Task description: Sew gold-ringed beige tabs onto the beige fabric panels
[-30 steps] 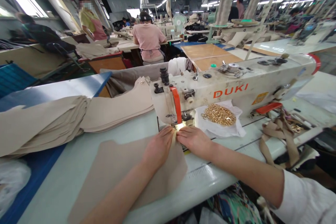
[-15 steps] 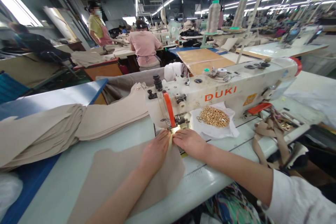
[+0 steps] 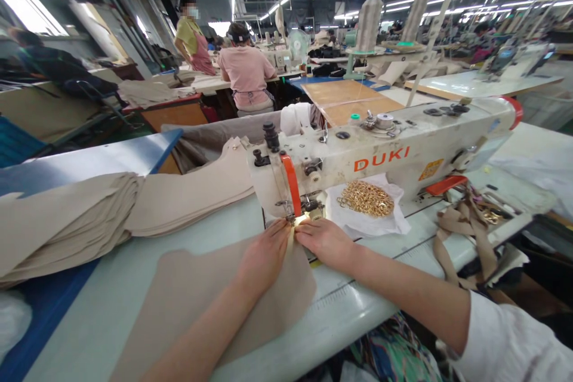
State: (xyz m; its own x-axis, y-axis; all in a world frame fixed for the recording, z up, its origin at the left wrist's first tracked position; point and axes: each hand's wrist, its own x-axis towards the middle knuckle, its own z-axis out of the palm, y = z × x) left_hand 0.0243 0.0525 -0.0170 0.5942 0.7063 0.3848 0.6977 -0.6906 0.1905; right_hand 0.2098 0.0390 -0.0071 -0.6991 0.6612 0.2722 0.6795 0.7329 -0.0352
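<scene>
A beige fabric panel [image 3: 188, 304] lies flat on the pale sewing table [image 3: 340, 310], its top end fed under the presser foot [image 3: 299, 216] of the DUKI sewing machine [image 3: 380, 158]. The left hand [image 3: 266, 253] and right hand [image 3: 324, 243] bear down on the panel either side of the needle area, fingertips nearly meeting at a raised fold. Neither is released, but whether they are pinching or only pressing cannot be told. The panel looks light, soft and limp, so it is likely to drape and shift; it is best held flat near the foot, not by a loose edge. Beyond the machine, gold rings [image 3: 366, 199] sit on a white cloth [image 3: 367, 209] — a stack of cut beige panels [image 3: 76, 215] lies left, tangled straps [image 3: 465, 233] right.
</scene>
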